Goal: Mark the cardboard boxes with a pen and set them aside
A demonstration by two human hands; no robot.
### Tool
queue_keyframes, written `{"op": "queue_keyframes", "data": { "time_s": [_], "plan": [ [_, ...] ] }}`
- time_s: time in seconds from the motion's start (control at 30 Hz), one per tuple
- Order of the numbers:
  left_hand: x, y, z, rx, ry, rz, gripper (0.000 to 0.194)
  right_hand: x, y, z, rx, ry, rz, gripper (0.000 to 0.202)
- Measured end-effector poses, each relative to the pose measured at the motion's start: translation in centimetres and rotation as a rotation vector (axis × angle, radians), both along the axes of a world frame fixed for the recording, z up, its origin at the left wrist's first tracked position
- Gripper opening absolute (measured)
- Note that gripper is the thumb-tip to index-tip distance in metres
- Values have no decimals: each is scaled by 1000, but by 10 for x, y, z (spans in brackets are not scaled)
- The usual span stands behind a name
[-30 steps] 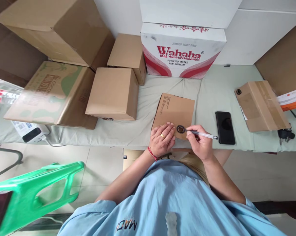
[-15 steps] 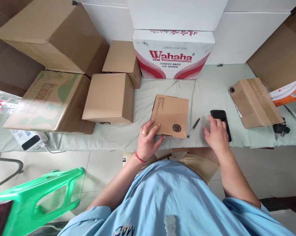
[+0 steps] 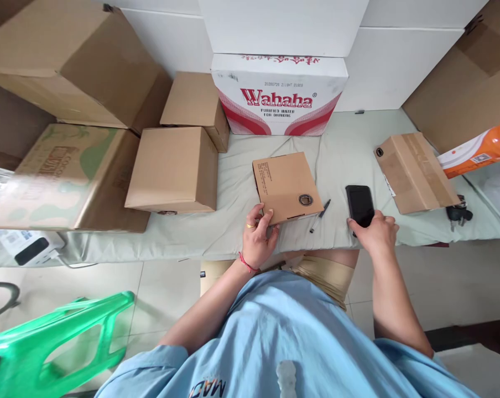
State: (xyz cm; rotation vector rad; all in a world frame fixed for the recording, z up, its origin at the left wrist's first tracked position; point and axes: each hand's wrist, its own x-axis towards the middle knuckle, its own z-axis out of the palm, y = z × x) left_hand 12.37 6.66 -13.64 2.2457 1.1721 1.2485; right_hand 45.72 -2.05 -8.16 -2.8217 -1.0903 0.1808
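Right hand [image 3: 378, 235] palm-down, pinching the phone [image 3: 359, 203], left hand [image 3: 256, 239] bent at the small carton [image 3: 285, 185], its grip unclear.

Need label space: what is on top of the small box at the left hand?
The small box has printed lines and a round dark emblem on top. Whatever the left hand covers near one corner cannot be seen.

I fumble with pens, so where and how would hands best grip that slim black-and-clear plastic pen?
Probably pinch the pen midway from above, across its long sides: it's thin, lying flat on pale green cloth, beside the printed brown cardboard box.
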Motion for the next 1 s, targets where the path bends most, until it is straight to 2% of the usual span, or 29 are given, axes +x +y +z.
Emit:
{"op": "queue_keyframes", "data": {
  "time_s": [0.2,0.4,0.53,0.63,0.73,0.83,1.0],
  "plan": [
    [-2,-3,-1,4,61,-15,58,32,-13,4,-53,125,46,100],
    [-2,-3,-2,15,70,-11,59,28,-25,6,-98,159,124,96],
    [-1,-3,-2,22,70,-16,58,24,-24,0,-4,165,147,97],
    [0,-2,-1,32,49,-15,56,17,-27,1,149,174,112,97],
    [0,-2,-2,29,52,-13,57,-2,-31,10,343,189,128,86],
    [0,-3,-3,23,63,-5,57,-36,-30,22,496,200,247,79],
    [0,-3,-1,16,70,8,52,-101,-13,34,571,184,431,78]
  ]
}}
